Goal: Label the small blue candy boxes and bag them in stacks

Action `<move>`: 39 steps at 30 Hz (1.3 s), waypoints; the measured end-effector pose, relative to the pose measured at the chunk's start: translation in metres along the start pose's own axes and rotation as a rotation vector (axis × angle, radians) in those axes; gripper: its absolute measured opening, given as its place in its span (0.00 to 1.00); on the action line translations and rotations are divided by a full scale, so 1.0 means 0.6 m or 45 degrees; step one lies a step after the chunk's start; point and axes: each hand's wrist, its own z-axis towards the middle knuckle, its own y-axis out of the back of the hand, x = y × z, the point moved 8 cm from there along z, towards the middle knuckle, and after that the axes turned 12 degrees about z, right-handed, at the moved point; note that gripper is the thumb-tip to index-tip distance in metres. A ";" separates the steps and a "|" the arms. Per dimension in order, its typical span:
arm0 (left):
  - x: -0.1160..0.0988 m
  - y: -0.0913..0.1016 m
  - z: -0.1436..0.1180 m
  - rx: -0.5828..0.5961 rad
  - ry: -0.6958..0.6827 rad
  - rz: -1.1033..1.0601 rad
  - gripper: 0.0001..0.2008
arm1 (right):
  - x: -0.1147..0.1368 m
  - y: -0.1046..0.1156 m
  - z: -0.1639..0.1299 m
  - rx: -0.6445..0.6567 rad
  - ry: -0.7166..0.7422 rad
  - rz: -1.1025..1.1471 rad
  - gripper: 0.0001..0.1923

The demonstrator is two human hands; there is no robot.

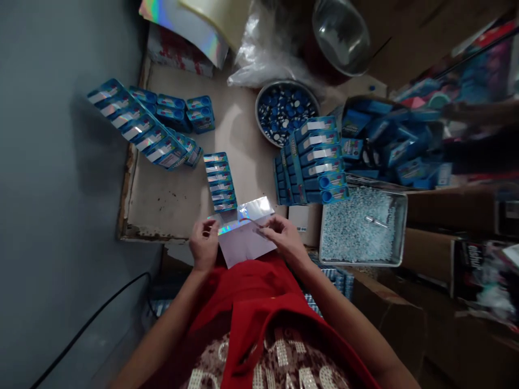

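Both hands pinch a holographic sheet (247, 232) at lower centre: the left hand (204, 246) grips its left edge, the right hand (284, 236) nips what looks like a thin strip at its right side. Judging by the rows of finished blue packs (220, 181) on the surface (170, 200) — more at upper left (138, 127) and centre right (312, 159) — much is done, yet a bowl of blue caps (286, 111) and a tray of pellets (360, 227) remain. Everything at right is motion-blurred; print on the packs is unreadable.
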 end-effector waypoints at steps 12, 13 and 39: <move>-0.248 -0.154 -0.041 1.045 -0.016 -0.576 0.20 | 0.098 0.092 -0.049 -0.021 -0.222 0.244 0.19; -0.262 -0.157 -0.044 1.049 -0.011 -0.591 0.20 | 0.109 0.106 -0.051 -0.043 -0.195 0.213 0.19; -0.369 -0.285 -0.030 0.602 0.077 -0.726 0.21 | 0.290 0.325 0.064 -0.689 0.235 -0.819 0.28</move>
